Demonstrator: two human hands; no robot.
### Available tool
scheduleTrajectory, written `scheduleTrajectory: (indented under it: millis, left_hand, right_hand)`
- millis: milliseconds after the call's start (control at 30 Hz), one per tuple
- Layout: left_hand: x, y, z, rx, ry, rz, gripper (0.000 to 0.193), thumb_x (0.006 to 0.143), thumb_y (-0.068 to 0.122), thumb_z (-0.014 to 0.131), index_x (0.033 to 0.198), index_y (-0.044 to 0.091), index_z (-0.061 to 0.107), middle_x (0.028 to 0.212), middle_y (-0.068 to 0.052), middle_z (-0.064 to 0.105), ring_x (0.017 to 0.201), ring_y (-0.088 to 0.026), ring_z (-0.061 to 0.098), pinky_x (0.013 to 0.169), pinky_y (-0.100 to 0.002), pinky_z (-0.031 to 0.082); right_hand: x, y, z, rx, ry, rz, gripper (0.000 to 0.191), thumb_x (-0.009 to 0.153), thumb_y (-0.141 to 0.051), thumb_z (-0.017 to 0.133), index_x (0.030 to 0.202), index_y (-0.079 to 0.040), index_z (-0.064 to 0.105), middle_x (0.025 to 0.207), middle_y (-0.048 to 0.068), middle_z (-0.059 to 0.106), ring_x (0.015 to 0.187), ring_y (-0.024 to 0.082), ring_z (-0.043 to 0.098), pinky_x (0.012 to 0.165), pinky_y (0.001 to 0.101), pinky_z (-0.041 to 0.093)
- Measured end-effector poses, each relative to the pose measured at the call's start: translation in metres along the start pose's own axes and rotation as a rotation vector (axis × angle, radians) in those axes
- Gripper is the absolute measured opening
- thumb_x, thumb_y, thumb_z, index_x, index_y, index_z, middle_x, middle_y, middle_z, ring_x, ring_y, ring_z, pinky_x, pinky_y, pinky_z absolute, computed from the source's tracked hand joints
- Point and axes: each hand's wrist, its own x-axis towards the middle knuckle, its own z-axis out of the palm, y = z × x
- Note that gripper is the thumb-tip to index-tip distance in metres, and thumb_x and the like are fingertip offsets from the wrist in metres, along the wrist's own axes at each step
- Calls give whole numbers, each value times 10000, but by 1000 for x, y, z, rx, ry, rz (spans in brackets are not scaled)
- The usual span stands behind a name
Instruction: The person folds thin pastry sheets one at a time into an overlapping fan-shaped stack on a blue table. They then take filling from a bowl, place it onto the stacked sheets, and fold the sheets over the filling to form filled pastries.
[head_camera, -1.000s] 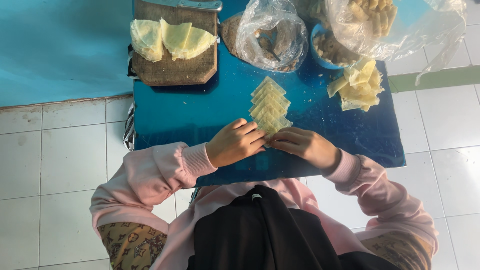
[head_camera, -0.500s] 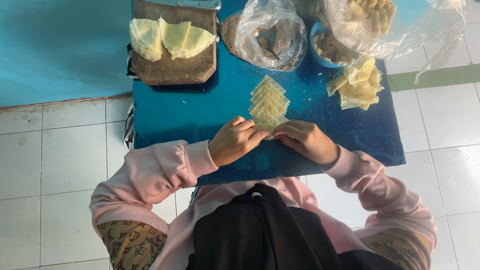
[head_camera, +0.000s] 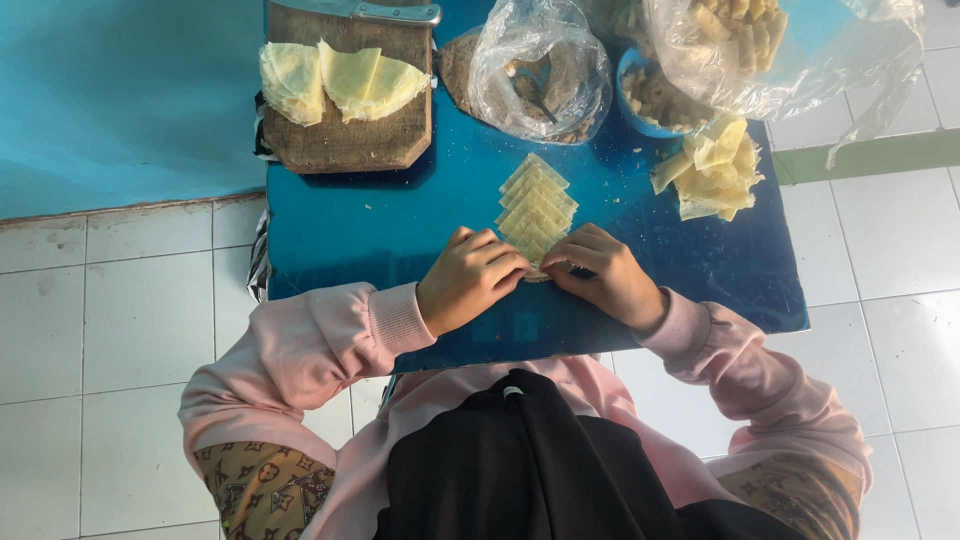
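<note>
— Two hands of yours meet at the near end of the wrapper row (head_camera: 537, 205). Is that correct?

— Yes. Your left hand (head_camera: 470, 279) and your right hand (head_camera: 604, 274) are both curled, and the fingertips pinch the nearest wrapper (head_camera: 540, 268) between them. This piece is mostly hidden under the fingers.

— Where does the row lie?

— On the blue bench (head_camera: 350, 225), in the middle, with the pieces overlapping and going away from you.

— And the other things?

— At the far left a wooden board (head_camera: 345, 145) carries folded round sheets (head_camera: 340, 80), and a knife (head_camera: 365, 11) lies at its far edge. Beside the board stands a clear bag (head_camera: 540, 65). At the right, a loose pile of cut wrappers (head_camera: 715, 170) lies near a blue bowl (head_camera: 640, 105), under a bigger plastic bag (head_camera: 800, 50).
</note>
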Motion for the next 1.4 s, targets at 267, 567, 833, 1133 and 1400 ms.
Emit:
scheduleTrajectory:
  millis: [267,567,833,1133,1400]
  left_hand:
    - [-2,-2,2,17,-5,-4,109,869,168,806,956,157,742,981,60,688,954,-151,606,865,-351,389]
    - [-2,-2,0,53,-6,30,94,872,196,816,932,167,749,983,59,671,977,-163,585,873,-356,383]
    - [-1,-2,0,12,-35,-12,109,895,233,804,886,145,740,945,51,687,947,-161,593,862,-363,381]
    - [3,-1,1,5,-7,-40,164,896,289,805,855,144,741,927,42,689,932,-162,598,850,-359,377]
    - [8,1,1,33,-35,-115,154,862,305,805,846,176,725,904,54,674,936,-171,591,858,-371,380]
  right_hand:
    - [-2,4,1,-38,1,24,180,823,-20,785,987,-88,753,1001,51,712,950,233,659,821,344,548]
    - [-3,-1,-3,-119,-23,-66,228,823,-9,778,1044,-57,753,1045,69,715,952,247,664,820,349,569]
    - [2,-9,-4,-153,-15,-90,205,821,-89,824,1011,-55,755,1007,75,723,903,243,669,788,346,573]
    - [8,-11,-6,-165,-88,-48,191,836,-100,789,1005,-26,738,1013,99,726,920,271,681,812,374,567]
    - [22,-3,-14,-84,-204,-9,171,880,-142,751,1019,-43,750,962,111,733,897,295,685,789,401,538]
